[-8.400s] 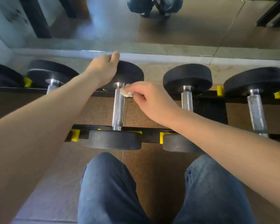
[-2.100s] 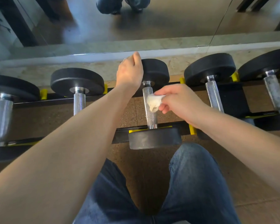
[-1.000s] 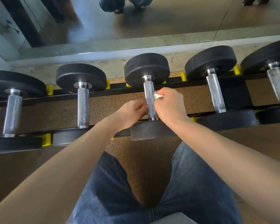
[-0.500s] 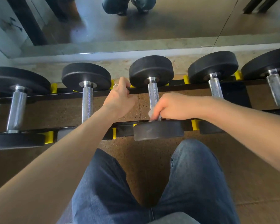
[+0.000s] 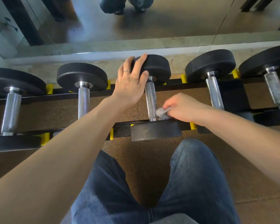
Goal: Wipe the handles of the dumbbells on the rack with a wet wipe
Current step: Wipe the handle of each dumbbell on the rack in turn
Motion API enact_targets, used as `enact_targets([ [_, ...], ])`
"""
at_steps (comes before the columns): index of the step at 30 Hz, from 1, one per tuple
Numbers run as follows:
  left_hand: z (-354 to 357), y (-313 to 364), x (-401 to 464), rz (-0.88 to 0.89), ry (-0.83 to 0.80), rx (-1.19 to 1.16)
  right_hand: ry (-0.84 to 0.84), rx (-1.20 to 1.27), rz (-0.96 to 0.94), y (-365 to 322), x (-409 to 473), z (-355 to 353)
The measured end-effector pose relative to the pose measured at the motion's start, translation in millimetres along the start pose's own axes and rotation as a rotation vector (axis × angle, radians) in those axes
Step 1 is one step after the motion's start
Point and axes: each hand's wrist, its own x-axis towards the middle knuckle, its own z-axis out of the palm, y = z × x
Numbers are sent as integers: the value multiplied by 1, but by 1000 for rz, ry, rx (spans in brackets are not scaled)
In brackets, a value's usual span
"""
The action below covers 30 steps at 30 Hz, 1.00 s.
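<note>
Several black dumbbells with knurled chrome handles lie side by side on a black rack (image 5: pixel 229 92) with yellow stops. The middle dumbbell's handle (image 5: pixel 151 98) is in front of me. My left hand (image 5: pixel 131 82) rests on its far weight plate (image 5: pixel 157 67), fingers spread over the plate's left edge. My right hand (image 5: pixel 183 109) pinches a crumpled white wet wipe (image 5: pixel 162 112) against the near end of that handle, just above the near plate (image 5: pixel 155 130).
Neighbouring dumbbell handles lie to the left (image 5: pixel 84 101) and right (image 5: pixel 214 92). A mirror (image 5: pixel 152 21) stands behind the rack at floor level. My knees in blue jeans (image 5: pixel 192 175) are below the rack, over brown speckled flooring.
My left hand has moved from beside the handle up onto the far plate. My right hand stays at the handle's near end, and the wipe now shows beside its fingers.
</note>
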Motion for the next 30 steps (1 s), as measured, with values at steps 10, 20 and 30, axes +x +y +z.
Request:
enact_targets([
  [10,-3,2,0,-20,-6,-37,-128,141,177,-17,7,-2],
  [20,-20,-12,3,10,-100,-115,291,-68,-461,-30,19,5],
  [30,-23,-18,-4,84,-132,6,40,20,-212,-11,11,-37],
])
